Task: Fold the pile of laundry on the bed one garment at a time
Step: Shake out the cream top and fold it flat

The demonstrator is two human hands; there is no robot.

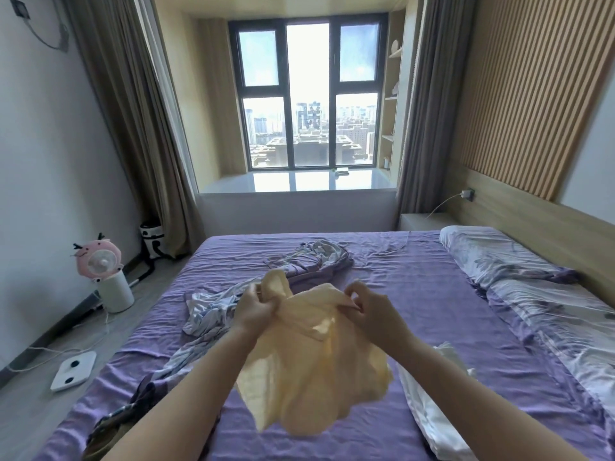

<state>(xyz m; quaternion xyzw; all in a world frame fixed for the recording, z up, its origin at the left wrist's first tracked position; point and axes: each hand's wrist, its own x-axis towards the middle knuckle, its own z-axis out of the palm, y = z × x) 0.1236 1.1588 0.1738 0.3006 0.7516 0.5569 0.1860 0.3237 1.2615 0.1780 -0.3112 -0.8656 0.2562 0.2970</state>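
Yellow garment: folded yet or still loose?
Loose: the yellow garment hangs crumpled above the bed, gripped by left hand and right hand.

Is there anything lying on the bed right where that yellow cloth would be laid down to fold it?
Nothing visible does. The pale yellow cloth garment hangs from both hands, left hand and right hand, over bare purple bedsheet. A crumpled floral garment lies left; a white folded cloth lies right.

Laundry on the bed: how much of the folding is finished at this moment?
Possibly done: a white garment lies flattish by the right arm, though I cannot confirm it is folded. In hand: the left hand and right hand hold up a yellow garment, unfolded. Left: floral garments crumpled on the bed.
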